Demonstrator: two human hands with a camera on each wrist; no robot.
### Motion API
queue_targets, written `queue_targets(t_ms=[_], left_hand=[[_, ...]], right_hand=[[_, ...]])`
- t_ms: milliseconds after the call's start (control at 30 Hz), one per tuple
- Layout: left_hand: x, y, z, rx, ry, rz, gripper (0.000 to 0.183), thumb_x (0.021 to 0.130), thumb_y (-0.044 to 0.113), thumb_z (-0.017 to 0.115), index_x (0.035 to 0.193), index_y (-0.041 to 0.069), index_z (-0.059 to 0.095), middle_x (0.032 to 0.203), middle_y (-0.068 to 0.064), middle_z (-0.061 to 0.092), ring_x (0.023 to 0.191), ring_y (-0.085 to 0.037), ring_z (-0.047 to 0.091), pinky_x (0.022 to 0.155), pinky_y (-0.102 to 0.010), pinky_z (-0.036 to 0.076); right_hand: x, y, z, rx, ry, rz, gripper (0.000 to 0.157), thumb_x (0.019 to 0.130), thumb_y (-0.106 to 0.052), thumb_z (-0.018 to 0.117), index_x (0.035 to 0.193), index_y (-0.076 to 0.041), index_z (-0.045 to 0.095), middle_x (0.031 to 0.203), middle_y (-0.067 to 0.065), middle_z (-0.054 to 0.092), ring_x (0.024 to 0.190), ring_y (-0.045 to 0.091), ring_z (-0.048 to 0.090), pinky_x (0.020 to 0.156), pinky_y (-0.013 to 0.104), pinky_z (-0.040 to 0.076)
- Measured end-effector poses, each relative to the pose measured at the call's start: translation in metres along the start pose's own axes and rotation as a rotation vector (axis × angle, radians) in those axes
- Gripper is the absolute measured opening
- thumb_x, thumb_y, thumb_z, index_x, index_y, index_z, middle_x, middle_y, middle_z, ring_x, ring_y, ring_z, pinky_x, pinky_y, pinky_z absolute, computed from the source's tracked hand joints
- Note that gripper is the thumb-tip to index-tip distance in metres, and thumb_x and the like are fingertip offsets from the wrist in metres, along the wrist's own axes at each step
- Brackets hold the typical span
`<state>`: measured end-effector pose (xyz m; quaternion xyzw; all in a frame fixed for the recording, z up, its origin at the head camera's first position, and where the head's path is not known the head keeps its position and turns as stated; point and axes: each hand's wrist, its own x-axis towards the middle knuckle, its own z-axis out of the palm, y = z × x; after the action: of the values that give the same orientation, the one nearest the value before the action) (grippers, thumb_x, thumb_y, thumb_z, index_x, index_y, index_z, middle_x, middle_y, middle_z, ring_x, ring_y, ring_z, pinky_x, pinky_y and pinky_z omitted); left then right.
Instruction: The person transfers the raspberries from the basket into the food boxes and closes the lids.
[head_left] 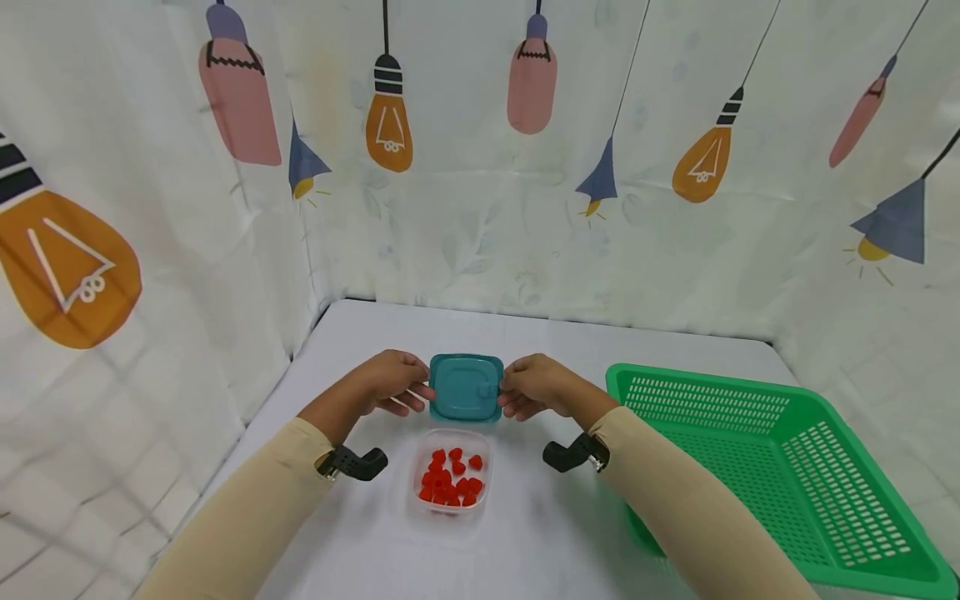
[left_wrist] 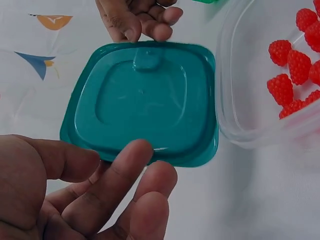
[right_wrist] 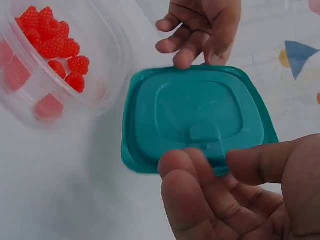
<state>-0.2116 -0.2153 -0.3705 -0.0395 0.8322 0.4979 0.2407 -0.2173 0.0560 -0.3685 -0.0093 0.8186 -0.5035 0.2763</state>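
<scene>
A teal plastic lid, squarish with rounded corners and a small raised tab, is held level between the two hands. My left hand pinches its left edge between thumb and fingers. At the opposite edge, beside the tab, my right hand pinches it the same way, the other fingers loosely bent. Just on the near side of the lid stands a clear plastic container, uncovered. Several red raspberries lie inside it, mostly toward its near side.
To the right, a large green perforated basket stands on the white table, with the right sleeve passing over its left edge. A curtain printed with lamps closes off the back and sides. Black devices are strapped to both wrists.
</scene>
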Motion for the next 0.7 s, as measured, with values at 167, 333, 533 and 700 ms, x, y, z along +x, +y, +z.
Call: queue_targets(t_ms=[167,333,533,700], left_hand=[[-0.005,0.0008,-0.0011,-0.017,-0.019,0.016,0.033,0.107,0.022,0.049,0.129,0.0,0.06,0.107,-0.014,0.075,0.098,-0.036,0.072,0.082,-0.044,0.059],[-0.0055,-0.0019,-0.0009,-0.004,-0.01,0.028,0.032,0.105,0.029,0.057,0.121,0.003,0.066,0.108,-0.015,0.075,0.093,-0.033,0.072,0.075,-0.039,0.059],[-0.0055,-0.0054,0.0009,0.015,0.0,0.036,0.025,0.099,0.026,0.069,0.112,0.005,0.07,0.1,-0.011,0.075,0.087,-0.027,0.072,0.072,-0.038,0.059],[-0.0038,-0.0068,0.0031,0.039,0.005,0.009,0.036,0.094,0.02,0.075,0.124,0.005,0.065,0.098,-0.01,0.074,0.085,-0.027,0.072,0.071,-0.039,0.059]], right_hand=[[-0.0022,-0.0009,0.0023,-0.013,0.005,-0.012,0.026,0.102,-0.013,0.058,0.124,0.0,0.064,0.102,0.018,0.074,0.08,0.028,0.074,0.071,0.038,0.061],[-0.0054,-0.0017,0.005,-0.034,0.031,-0.007,0.029,0.103,-0.014,0.054,0.126,-0.001,0.065,0.103,0.017,0.074,0.083,0.03,0.073,0.07,0.039,0.06],[-0.0067,0.0006,0.0062,-0.05,0.037,-0.009,0.026,0.105,-0.019,0.056,0.121,-0.004,0.068,0.096,0.013,0.074,0.079,0.029,0.073,0.069,0.04,0.061],[-0.007,0.0024,0.0085,-0.108,0.051,-0.018,0.016,0.103,-0.014,0.062,0.115,-0.005,0.067,0.092,0.012,0.073,0.077,0.028,0.073,0.069,0.04,0.061]])
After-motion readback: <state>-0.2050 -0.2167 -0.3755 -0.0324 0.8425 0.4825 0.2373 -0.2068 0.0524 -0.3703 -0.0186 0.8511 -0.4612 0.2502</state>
